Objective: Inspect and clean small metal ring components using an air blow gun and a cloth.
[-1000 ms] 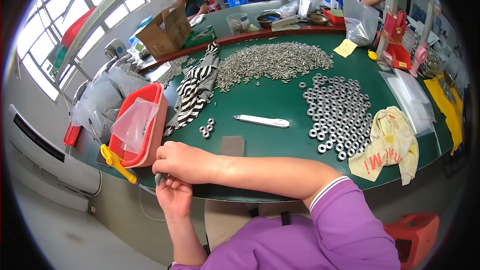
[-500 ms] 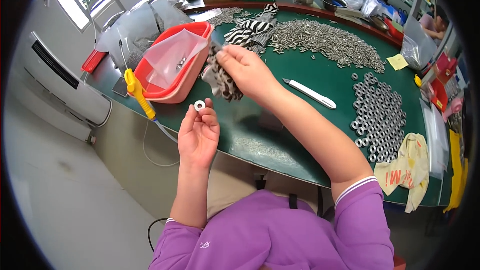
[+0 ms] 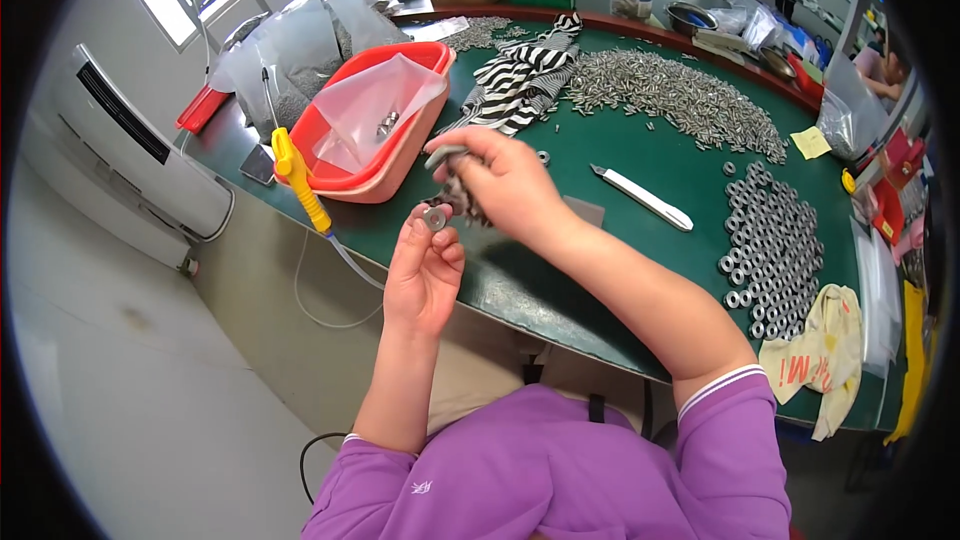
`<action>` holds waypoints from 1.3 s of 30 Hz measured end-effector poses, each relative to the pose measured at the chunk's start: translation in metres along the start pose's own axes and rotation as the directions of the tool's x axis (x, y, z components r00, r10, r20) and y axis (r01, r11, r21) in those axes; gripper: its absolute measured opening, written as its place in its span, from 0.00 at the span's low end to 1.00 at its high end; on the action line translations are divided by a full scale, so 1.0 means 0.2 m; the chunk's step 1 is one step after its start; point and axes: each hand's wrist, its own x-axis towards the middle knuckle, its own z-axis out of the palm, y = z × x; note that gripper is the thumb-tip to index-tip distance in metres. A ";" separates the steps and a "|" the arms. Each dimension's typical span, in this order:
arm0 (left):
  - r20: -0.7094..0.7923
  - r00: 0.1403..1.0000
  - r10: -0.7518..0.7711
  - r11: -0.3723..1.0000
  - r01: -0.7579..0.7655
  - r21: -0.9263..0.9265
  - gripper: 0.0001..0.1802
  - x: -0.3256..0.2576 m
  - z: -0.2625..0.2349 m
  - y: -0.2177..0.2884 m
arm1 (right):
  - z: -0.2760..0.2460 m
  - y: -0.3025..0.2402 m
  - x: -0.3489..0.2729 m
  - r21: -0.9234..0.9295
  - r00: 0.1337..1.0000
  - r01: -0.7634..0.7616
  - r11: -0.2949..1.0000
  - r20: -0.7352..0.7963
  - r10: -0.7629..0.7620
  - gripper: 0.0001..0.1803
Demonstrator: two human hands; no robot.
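Between the fingertips of my left hand (image 3: 424, 275) is a small metal ring (image 3: 434, 219), raised above the table's near edge. My right hand (image 3: 512, 188) grips a crumpled dark patterned rag (image 3: 464, 202), bunched under its fingers just beside the ring. The rag's lower end appears to touch the ring, though the fingers partly hide the contact. A grey flat piece (image 3: 585, 210) lies behind my right wrist, and a loose ring (image 3: 543, 157) rests near its knuckles.
Left of my hands stands a red basin (image 3: 400, 155) with a plastic liner, a yellow air gun (image 3: 292, 168) beside it. A white utility knife (image 3: 645, 198), many rings (image 3: 770, 250), a heap of metal pins (image 3: 670, 90), a striped cloth (image 3: 515, 80) and a stained cloth (image 3: 828, 335) lie on the green table (image 3: 620, 285).
My right hand has brought the rag down to the ring in my left hand. The ring has been tilted, and the whole view has shifted slightly.
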 end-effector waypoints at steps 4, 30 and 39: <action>0.124 0.989 0.085 0.977 -0.107 0.185 0.24 -0.02 0.05 0.05 | -0.23 -0.01 0.12 -0.082 0.951 0.141 0.987 -0.265 -0.158 0.10; 0.411 0.911 0.029 -0.798 -0.226 0.559 0.07 0.59 0.32 0.51 | -0.34 -0.34 0.04 -0.801 0.839 0.259 0.540 -0.090 -0.536 0.27; 0.149 0.989 0.020 -0.820 -0.069 0.568 0.09 0.94 0.05 0.53 | -0.41 -0.30 0.05 -0.863 0.877 0.179 0.473 -0.078 -0.474 0.27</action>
